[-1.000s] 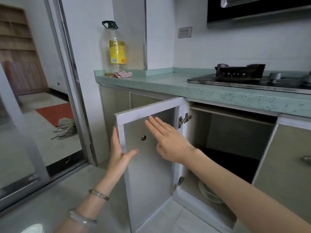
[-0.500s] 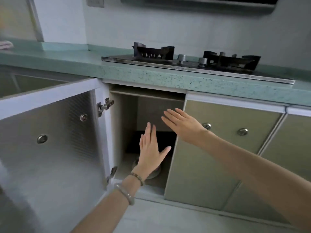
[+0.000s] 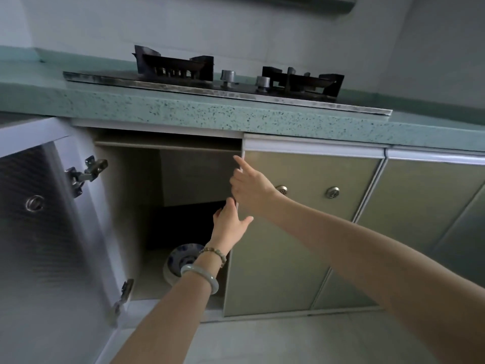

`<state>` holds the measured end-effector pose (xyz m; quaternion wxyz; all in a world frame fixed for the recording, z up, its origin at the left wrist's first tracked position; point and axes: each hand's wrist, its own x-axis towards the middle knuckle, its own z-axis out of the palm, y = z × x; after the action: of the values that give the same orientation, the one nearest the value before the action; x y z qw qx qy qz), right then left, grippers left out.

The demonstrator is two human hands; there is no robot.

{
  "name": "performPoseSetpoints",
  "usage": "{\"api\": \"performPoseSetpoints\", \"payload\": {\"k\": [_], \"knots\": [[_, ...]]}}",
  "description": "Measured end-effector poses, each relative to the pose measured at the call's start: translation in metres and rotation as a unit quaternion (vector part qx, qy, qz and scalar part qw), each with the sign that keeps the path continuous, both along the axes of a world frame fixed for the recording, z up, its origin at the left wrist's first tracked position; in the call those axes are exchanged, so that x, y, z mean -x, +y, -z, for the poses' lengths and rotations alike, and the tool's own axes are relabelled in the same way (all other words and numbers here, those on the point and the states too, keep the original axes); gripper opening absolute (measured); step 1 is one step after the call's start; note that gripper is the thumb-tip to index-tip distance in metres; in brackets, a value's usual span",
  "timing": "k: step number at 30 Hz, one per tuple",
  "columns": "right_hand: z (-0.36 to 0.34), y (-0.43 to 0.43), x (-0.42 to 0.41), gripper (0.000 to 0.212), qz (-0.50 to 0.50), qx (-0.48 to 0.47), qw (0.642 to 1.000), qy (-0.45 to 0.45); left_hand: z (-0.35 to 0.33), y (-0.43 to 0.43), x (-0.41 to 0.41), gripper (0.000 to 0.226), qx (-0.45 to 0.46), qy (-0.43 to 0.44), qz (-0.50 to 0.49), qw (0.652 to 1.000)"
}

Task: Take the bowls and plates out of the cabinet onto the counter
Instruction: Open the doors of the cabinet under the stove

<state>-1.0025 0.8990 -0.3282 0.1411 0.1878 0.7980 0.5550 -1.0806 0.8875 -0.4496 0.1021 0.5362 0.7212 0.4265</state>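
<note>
We see the left hand (image 3: pixel 229 227) flat-fingered, thumb spread, tips touching the closed door (image 3: pixel 301 232) at its left edge. The right hand (image 3: pixel 252 190) is just above at that edge, forefinger straight, the rest curled; we cannot tell whether they grip. The blue-and-white bowls and plates (image 3: pixel 181 258) sit stacked on the floor of the open cabinet (image 3: pixel 136 206), partly behind the left wrist.

At 12 o'clock, counter (image 3: pixel 183 109) of matt green speckled stone-like slab; hob (image 3: pixel 183 84) with glossy black top, steel rim; grates (image 3: pixel 173 65) dull black metal; knobs (image 3: pixel 227 76) brushed metal. At 9 o'clock, open door (image 3: pixel 39 232) of finely ribbed metallic sheet, hinges (image 3: pixel 86 172) bright metal. At 3 o'clock, closed door (image 3: pixel 301 232), smooth satin olive panel. At 7 o'clock, plates (image 3: pixel 181 254) of glazed blue-and-white ceramic; bangle (image 3: pixel 202 275) polished, pale
</note>
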Motion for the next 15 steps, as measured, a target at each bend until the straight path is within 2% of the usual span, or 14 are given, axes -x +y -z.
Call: {"api": "performPoseSetpoints", "payload": {"k": [3,7,12,15], "knots": [[-0.002,-0.010,-0.008,0.035,-0.021,0.012,1.000,0.001,-0.003,-0.015,0.000,0.061,0.014,-0.003,0.012,1.000],[0.000,-0.035,-0.034,0.030,-0.103,0.053,0.993,0.019,-0.005,-0.049,-0.014,0.062,0.041,-0.010,0.044,0.998],[0.003,-0.069,-0.099,0.022,-0.193,0.073,0.978,0.000,-0.005,-0.100,-0.056,0.028,0.044,0.014,0.093,0.995],[0.005,-0.087,-0.149,0.015,-0.250,0.065,0.966,0.001,-0.004,-0.127,-0.095,0.022,0.012,0.023,0.123,0.992]]}}
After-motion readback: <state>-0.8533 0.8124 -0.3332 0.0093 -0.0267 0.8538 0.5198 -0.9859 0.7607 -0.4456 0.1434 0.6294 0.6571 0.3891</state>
